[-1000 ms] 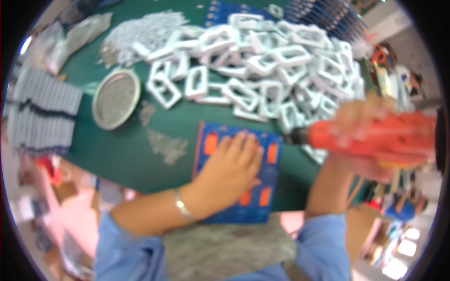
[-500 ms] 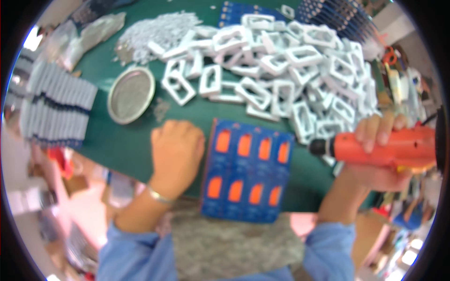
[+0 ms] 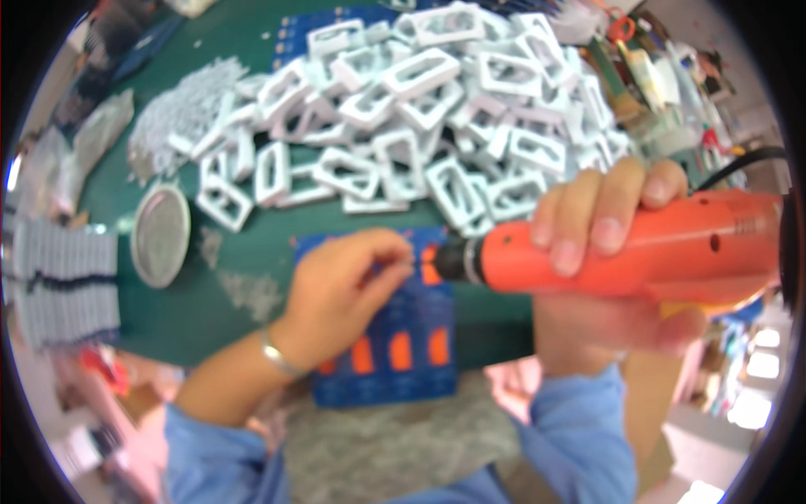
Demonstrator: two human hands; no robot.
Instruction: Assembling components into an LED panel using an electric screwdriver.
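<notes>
My right hand grips an orange electric screwdriver, held level with its black nose pointing left. My left hand has its fingers pinched together right at the tool's tip; what they pinch is too small to see. Both hands hover over a blue tray with orange parts in rows, lying at the near edge of the green table. A silver bracelet sits on my left wrist.
A big heap of white rectangular plastic frames fills the table's far half. A round metal dish lies at the left, with small white parts piled behind it and grey stacked pieces at the left edge. Tools clutter the far right.
The screwdriver has swung left and closer to the camera, over the blue tray. My left hand left the table beside the tray and rose to the tool's tip, fingers pinched.
</notes>
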